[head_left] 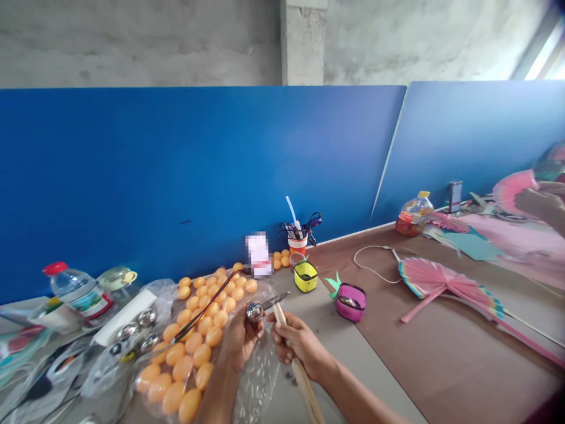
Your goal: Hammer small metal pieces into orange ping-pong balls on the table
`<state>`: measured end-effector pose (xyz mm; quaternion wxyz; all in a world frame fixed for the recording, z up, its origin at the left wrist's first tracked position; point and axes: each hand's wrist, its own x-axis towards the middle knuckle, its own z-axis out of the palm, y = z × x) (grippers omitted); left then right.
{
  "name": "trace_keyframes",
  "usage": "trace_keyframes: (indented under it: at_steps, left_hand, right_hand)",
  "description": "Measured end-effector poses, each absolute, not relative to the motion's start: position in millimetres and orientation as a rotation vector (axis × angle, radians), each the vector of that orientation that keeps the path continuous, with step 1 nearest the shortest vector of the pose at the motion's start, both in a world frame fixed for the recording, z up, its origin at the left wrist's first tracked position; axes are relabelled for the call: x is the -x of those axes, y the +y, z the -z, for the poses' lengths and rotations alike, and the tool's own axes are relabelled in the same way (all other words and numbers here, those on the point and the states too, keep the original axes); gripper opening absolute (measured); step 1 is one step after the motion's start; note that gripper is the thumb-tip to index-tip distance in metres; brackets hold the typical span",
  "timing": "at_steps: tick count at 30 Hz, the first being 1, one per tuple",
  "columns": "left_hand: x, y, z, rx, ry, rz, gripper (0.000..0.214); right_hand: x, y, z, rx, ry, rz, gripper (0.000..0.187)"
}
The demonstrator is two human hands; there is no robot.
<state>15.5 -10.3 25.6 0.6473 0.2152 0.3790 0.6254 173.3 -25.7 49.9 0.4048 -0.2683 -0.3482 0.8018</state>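
My left hand (241, 341) is closed around a shiny, mirror-like silver ball (255, 312), held up between thumb and fingers. In my right hand (304, 347) is a hammer (301, 377), gripped by its pale wooden handle. Its narrow dark metal head tapers to a point, and its inner end is close to the ball; I cannot tell whether they touch. Beyond my hands stand a yellow fabric pouch (305, 277) with green leaves and a purple pouch (351, 302) with something shiny inside. Clear plastic film (260, 377) lies under my hands.
Many orange balls (193, 343) in a clear bag cover the table at left, a black cord across them. Further left are a red-capped bottle (83, 294) and silver balls (147, 318). A pen cup (297, 241) stands behind. Right lies a pink fan (441, 282); another person's hand (541, 203) holds pink folded paper.
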Motion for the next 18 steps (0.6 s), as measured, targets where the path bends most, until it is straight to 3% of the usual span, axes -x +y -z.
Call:
trace_keyframes:
  at_steps: [6, 18]
  left_hand:
    - [-14.4, -11.5, -28.4, -0.46, 0.859, -1.432, 0.02]
    - [-13.7, -15.2, -25.1, -0.546, 0.796, -1.415, 0.045]
  right_hand:
    - [-172.9, -25.1, -46.9, 0.656, -0.89, -2.025, 0.042]
    - [-172.1, -25.8, -47.5, 0.606, -0.868, -1.993, 0.043]
